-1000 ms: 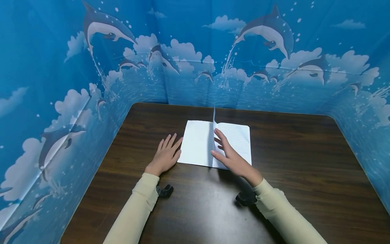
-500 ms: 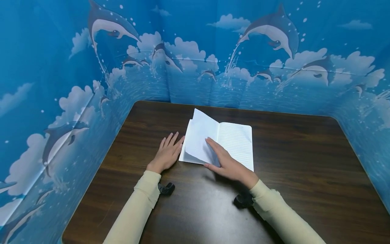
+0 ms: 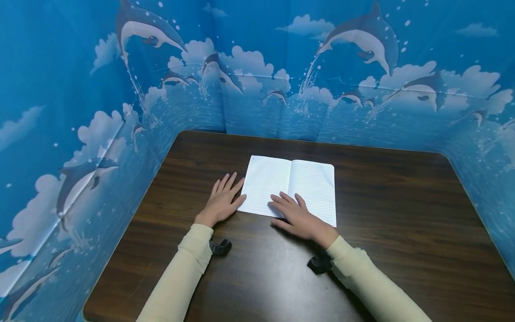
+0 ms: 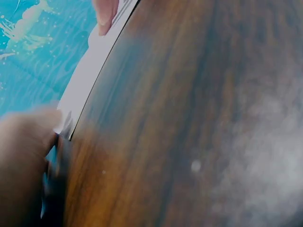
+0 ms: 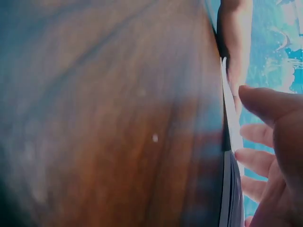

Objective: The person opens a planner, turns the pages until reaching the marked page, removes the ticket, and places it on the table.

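Observation:
An open notebook point(image 3: 266, 181) with lined pages lies on the dark wood table, both halves flat in the head view. My left hand point(image 3: 220, 203) rests on the table at the notebook's left edge, fingers spread and thumb touching its lower left corner. Over the lower middle of the notebook, my right hand point(image 3: 299, 220) has its straight fingers on the left page near the fold. In the left wrist view the notebook's edge point(image 4: 92, 64) runs by the left thumb point(image 4: 28, 137). The right wrist view shows the right hand's point(image 5: 279, 151) fingers at the page edges point(image 5: 231, 189).
The brown wooden table point(image 3: 402, 214) extends on both sides of the notebook. A blue curtain point(image 3: 257, 67) printed with dolphins and clouds hangs behind the table and along its sides. Dark wrist-worn devices point(image 3: 221, 247) sit under both wrists.
A page that stood upright at the fold has been turned over to the left and now lies flat, showing lines. My right hand moved left with it, then lower. The left hand stayed put.

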`<state>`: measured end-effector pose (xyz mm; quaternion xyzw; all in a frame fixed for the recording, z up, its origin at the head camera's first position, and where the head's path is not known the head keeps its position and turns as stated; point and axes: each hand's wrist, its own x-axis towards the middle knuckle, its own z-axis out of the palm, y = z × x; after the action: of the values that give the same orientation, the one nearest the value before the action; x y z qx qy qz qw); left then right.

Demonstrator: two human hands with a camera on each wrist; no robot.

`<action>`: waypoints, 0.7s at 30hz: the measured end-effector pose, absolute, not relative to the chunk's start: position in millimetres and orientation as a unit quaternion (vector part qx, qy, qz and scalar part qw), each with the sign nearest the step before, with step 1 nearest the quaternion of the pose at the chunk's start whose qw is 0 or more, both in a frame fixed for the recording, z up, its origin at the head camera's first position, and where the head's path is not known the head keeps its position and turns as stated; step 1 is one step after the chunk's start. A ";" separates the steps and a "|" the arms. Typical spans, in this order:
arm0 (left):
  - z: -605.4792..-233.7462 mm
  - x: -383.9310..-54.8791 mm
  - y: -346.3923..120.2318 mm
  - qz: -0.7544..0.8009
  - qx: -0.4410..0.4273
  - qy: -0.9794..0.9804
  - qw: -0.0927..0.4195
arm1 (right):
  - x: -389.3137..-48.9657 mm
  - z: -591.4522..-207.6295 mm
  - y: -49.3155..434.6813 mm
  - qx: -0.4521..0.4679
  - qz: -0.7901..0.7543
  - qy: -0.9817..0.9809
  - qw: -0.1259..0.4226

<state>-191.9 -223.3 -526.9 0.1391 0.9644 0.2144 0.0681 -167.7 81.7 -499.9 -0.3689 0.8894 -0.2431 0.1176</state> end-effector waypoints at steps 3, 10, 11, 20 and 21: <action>-528.9 -192.4 -224.2 0.210 0.143 0.965 0.066 | -174.2 -497.2 89.1 -0.362 -0.263 0.889 0.098; -526.3 -191.1 -221.7 0.202 0.143 0.967 0.060 | -205.3 -484.5 153.4 -0.177 -0.327 0.928 -0.015; -525.6 -190.7 -221.5 0.198 0.141 0.968 0.061 | -209.0 -485.2 164.2 -0.143 -0.322 0.936 -0.015; -529.2 -189.0 -223.6 0.199 0.148 0.968 0.045 | -220.2 -505.2 209.6 -0.120 -0.200 0.969 0.078; -530.7 -189.5 -223.5 0.202 0.150 0.967 0.045 | -220.1 -506.4 210.6 -0.129 -0.188 0.971 0.072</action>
<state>-189.5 -223.5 -530.7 0.1500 0.9668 0.2019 0.0451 -220.1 210.6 -506.4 -0.1292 0.9710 -0.1880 0.0722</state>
